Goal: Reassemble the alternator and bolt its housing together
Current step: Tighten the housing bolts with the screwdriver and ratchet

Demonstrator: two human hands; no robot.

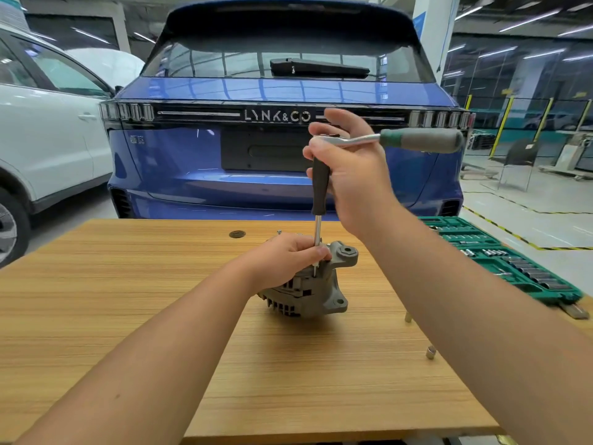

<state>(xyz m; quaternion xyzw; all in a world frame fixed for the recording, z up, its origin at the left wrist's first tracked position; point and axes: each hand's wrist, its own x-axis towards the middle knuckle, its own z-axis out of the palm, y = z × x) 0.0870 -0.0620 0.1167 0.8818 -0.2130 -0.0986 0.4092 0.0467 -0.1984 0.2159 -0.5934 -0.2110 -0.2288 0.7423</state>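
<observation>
A grey alternator (316, 292) lies on the wooden table (160, 300), near its middle. My left hand (285, 256) grips the top of the alternator, with the thumb against a thin steel shaft. That shaft belongs to a long extension driver (320, 187) with a black grip, standing upright with its tip on the housing. My right hand (351, 170) holds the head of a ratchet wrench (417, 140) on top of the driver; the ratchet's green and grey handle sticks out to the right.
A green socket set case (500, 255) lies open at the table's right edge. A loose socket (431, 352) and a small bolt (408, 317) lie on the table right of the alternator. A blue car (224, 155) stands just behind the table, a white car (48, 139) at the left.
</observation>
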